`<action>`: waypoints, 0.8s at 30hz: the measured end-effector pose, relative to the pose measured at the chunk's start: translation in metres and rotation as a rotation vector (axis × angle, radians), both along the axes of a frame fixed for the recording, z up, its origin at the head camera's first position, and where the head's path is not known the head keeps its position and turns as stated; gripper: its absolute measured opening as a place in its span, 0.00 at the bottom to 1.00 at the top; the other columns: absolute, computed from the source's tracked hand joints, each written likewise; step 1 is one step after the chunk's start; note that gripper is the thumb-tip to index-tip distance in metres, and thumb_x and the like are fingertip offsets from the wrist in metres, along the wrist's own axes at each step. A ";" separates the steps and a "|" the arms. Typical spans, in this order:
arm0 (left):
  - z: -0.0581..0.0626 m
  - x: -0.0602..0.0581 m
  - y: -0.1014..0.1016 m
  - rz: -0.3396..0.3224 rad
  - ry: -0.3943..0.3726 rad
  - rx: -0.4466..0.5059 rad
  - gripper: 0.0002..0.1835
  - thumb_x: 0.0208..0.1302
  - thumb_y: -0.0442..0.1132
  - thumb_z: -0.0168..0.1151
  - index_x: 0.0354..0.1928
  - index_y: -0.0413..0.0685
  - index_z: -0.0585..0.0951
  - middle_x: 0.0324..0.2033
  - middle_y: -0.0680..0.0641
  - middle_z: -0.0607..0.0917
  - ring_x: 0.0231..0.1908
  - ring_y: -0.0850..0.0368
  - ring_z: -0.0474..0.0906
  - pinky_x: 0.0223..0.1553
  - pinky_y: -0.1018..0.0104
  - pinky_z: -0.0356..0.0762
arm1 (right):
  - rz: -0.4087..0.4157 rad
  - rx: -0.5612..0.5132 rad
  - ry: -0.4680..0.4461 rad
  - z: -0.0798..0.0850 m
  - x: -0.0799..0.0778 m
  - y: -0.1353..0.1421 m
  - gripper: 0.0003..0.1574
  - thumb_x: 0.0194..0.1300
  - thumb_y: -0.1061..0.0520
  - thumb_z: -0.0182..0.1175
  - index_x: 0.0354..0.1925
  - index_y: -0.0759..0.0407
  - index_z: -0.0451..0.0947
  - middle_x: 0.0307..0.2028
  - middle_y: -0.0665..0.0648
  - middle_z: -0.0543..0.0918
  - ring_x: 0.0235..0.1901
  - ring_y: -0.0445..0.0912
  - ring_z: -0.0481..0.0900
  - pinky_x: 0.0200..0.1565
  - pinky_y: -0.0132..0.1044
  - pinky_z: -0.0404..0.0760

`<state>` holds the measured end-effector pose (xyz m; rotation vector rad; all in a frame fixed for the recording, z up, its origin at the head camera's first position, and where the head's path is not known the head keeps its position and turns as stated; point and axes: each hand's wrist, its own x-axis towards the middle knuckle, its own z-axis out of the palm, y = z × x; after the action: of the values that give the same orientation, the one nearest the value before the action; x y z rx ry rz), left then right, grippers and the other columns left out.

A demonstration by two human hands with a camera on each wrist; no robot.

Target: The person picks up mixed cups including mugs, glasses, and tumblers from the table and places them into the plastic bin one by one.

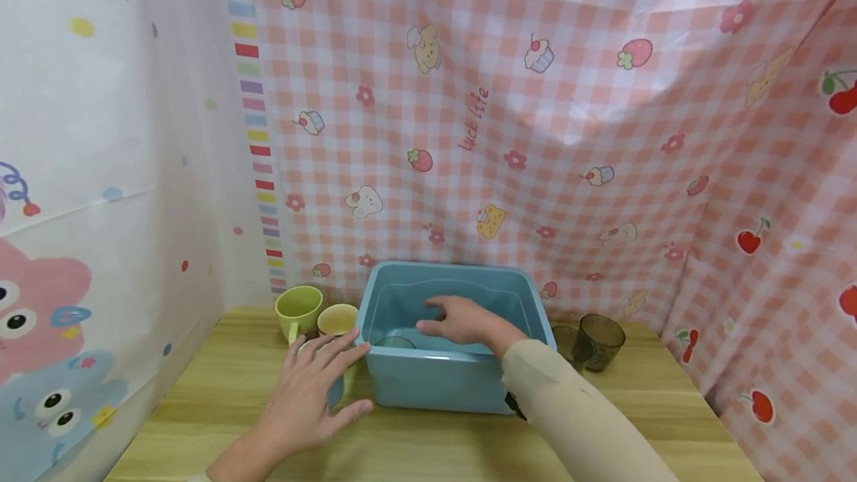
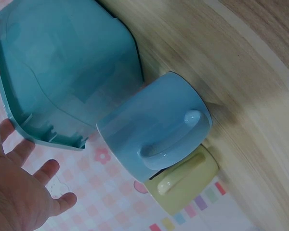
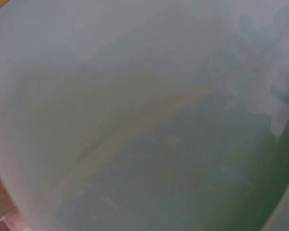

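Observation:
A blue plastic bin [image 1: 438, 381] stands on the wooden table. My left hand [image 1: 309, 393] is spread with its fingertips at the bin's left rim and holds nothing. Beneath it, mostly covered in the head view, is a blue mug [image 2: 156, 127], seen with its handle in the left wrist view. My right hand [image 1: 458, 320] reaches in over the bin's front wall, thumb and fingers apart with nothing between them. Inside the bin, low on the left, the rim of a clear glass [image 1: 395, 342] shows. The right wrist view holds only a blurred, pale surface close up.
Left of the bin are a yellow-green mug [image 1: 298, 311] and a pale yellow cup [image 1: 338, 318]. To its right stand two dark glasses, one [image 1: 601, 342] in front of the other. Patterned curtains [image 1: 469, 110] enclose the back and sides of the table [image 1: 221, 385].

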<state>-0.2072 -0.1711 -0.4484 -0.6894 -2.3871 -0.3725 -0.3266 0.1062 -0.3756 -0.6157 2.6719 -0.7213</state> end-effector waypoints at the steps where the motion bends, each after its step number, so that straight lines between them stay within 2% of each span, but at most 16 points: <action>1: 0.000 0.000 0.000 -0.004 0.000 0.005 0.40 0.53 0.68 0.68 0.67 0.65 0.73 0.69 0.51 0.73 0.63 0.41 0.70 0.63 0.25 0.55 | -0.002 -0.014 -0.001 0.001 0.000 0.004 0.40 0.69 0.35 0.57 0.72 0.47 0.64 0.67 0.57 0.74 0.65 0.53 0.74 0.62 0.52 0.75; 5: 0.002 0.001 0.001 -0.013 0.012 0.020 0.41 0.49 0.64 0.72 0.67 0.64 0.73 0.69 0.51 0.74 0.63 0.40 0.71 0.62 0.25 0.55 | -0.024 -0.042 0.019 0.006 0.002 0.018 0.40 0.68 0.35 0.57 0.73 0.44 0.63 0.65 0.57 0.75 0.64 0.52 0.75 0.60 0.53 0.77; 12: -0.001 0.001 0.000 0.003 -0.010 0.007 0.40 0.53 0.70 0.66 0.67 0.65 0.73 0.70 0.53 0.72 0.64 0.42 0.70 0.63 0.25 0.54 | -0.087 -0.090 0.085 0.015 0.007 0.040 0.43 0.65 0.31 0.59 0.73 0.39 0.61 0.64 0.57 0.77 0.61 0.53 0.77 0.59 0.53 0.78; 15: -0.002 0.001 0.001 0.006 -0.015 0.007 0.41 0.51 0.67 0.69 0.67 0.65 0.73 0.70 0.53 0.72 0.64 0.42 0.69 0.63 0.25 0.54 | -0.116 -0.113 0.115 0.019 0.008 0.051 0.45 0.63 0.30 0.60 0.74 0.37 0.59 0.65 0.56 0.75 0.60 0.52 0.78 0.56 0.51 0.80; 19: -0.001 0.002 0.001 0.006 -0.009 0.010 0.42 0.49 0.65 0.72 0.67 0.64 0.73 0.70 0.53 0.72 0.64 0.42 0.70 0.64 0.25 0.54 | -0.130 -0.165 0.147 0.024 0.009 0.067 0.48 0.63 0.30 0.60 0.75 0.40 0.57 0.67 0.57 0.73 0.62 0.56 0.77 0.55 0.51 0.81; 24: 0.000 0.002 0.002 0.006 -0.008 0.006 0.41 0.51 0.67 0.70 0.67 0.64 0.73 0.70 0.53 0.72 0.64 0.42 0.70 0.63 0.25 0.54 | -0.167 -0.195 0.183 0.028 0.011 0.089 0.52 0.62 0.28 0.60 0.76 0.42 0.56 0.68 0.60 0.72 0.63 0.59 0.75 0.54 0.52 0.82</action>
<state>-0.2048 -0.1693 -0.4481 -0.6794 -2.3943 -0.3801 -0.3158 0.1948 -0.3474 -0.5323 2.8690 -1.0269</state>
